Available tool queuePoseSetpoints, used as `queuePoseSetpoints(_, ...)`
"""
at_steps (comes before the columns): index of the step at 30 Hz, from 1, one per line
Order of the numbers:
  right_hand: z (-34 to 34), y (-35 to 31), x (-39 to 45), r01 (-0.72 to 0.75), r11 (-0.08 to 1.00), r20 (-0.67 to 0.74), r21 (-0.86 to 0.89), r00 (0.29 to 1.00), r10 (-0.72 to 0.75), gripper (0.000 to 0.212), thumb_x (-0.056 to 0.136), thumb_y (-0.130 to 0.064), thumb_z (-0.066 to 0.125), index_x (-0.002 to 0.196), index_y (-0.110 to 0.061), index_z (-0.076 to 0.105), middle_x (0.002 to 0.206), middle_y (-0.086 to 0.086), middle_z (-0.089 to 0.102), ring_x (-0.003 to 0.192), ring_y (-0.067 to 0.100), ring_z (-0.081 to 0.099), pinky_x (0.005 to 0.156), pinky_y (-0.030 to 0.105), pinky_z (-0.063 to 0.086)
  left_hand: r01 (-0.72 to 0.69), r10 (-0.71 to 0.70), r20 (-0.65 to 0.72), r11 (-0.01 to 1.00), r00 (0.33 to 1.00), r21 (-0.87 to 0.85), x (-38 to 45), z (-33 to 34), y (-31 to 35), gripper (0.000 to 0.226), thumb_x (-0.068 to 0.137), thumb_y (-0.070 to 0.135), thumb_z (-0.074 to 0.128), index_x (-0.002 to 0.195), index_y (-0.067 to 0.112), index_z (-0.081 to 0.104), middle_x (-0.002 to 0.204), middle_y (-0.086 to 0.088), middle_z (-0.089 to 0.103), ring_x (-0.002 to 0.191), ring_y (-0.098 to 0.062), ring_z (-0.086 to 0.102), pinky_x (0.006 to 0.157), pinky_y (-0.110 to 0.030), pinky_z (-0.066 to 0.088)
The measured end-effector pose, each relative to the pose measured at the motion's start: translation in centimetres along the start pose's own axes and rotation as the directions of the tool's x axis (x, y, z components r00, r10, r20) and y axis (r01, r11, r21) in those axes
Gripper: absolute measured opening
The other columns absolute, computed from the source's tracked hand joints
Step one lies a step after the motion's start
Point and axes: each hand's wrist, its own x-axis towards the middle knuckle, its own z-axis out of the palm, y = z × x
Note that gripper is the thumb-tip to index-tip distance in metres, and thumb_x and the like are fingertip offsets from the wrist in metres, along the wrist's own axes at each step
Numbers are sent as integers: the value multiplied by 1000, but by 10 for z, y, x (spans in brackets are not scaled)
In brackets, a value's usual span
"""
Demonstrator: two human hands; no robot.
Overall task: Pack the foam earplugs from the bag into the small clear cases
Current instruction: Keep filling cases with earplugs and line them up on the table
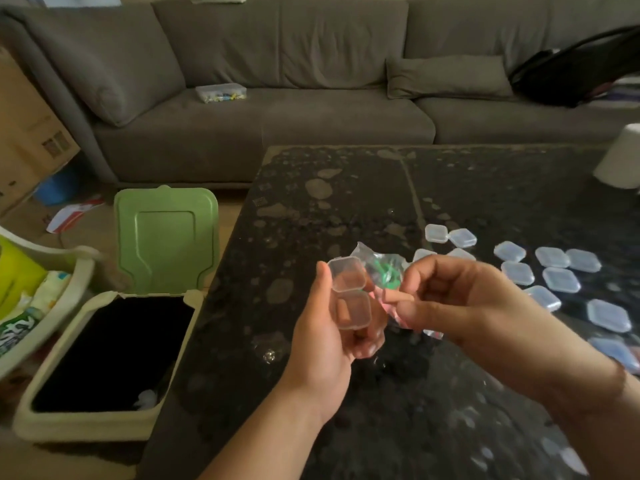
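Note:
My left hand (325,341) holds a small clear case (349,294) with its hinged lid open, above the dark table. One orange foam earplug lies inside the case's lower half. My right hand (450,296) is just right of the case, fingers curled, pinching an orange earplug (401,298) near the case. Behind the hands lies the clear plastic bag (381,268) with green and pink earplugs showing. Several shut clear cases (561,278) are spread on the table at right.
The dark speckled table (346,202) fills the middle and right. An open bin with a raised green lid (166,237) stands at its left edge. A white roll (620,157) sits at the far right; a grey sofa runs behind.

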Motion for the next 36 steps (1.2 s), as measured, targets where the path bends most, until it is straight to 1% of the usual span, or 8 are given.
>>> queuePoseSetpoints(9,7,-1,-1,-4,956,12,295,1000,1,9,78,4,68,78,-4,72,73,21,68,59,24,64,55,25,51,-16,22,132,999,991,-48,2,1,-6,66,96,61,28,112,9,66,76,-8,59,59,-14,44,54,-29,24)
queuePoseSetpoints(13,11,2,0,-13,999,-110,48,994,18,12,84,8,63,82,0,70,65,8,71,52,14,60,51,21,45,-48,44,161,999,986,18,1,4,-10,69,94,62,26,115,8,64,69,-7,55,57,-15,39,54,-32,20)
queuePoseSetpoints(16,13,5,0,-10,969,-170,-247,985,-33,17,84,-1,67,80,-15,74,64,4,72,48,8,57,51,19,45,-91,77,185,994,980,67,-1,7,-10,58,94,64,27,95,29,73,70,-5,54,57,-14,39,54,-31,20)
queuePoseSetpoints(19,13,10,1,4,892,-193,-452,976,-102,20,82,-10,71,77,-28,75,57,-4,68,44,7,53,47,16,41,-115,88,213,986,973,121,0,7,-13,61,93,65,28,99,22,72,68,-6,51,55,-12,39,52,-31,22)
queuePoseSetpoints(25,12,14,0,133,860,-206,-492,942,-264,21,83,-12,73,80,-33,74,60,-12,66,42,4,48,45,15,37,-94,74,220,992,973,84,-1,7,-11,59,96,63,32,107,19,70,70,-6,57,58,-14,41,54,-30,24)
queuePoseSetpoints(28,4,13,0,208,892,-279,-402,900,-335,15,87,-18,69,93,-31,71,79,-10,68,56,5,56,50,19,41,-49,46,223,999,974,9,-2,2,-8,52,97,57,35,101,18,70,76,-8,63,65,-20,42,58,-32,24)
queuePoseSetpoints(32,3,15,2,269,789,-22,-552,941,-337,29,89,-34,61,118,-35,66,113,-20,65,107,5,62,81,17,47,-86,81,229,996,970,11,-1,-4,-7,49,88,48,38,102,12,69,78,-8,62,64,-17,46,56,-32,27)
queuePoseSetpoints(36,4,22,0,358,652,88,-668,909,-408,32,80,-42,72,111,-35,68,128,-22,59,121,2,55,96,30,50,-113,101,209,992,973,50,-1,-7,-1,49,81,40,36,118,17,60,78,-7,62,65,-15,48,56,-31,29)
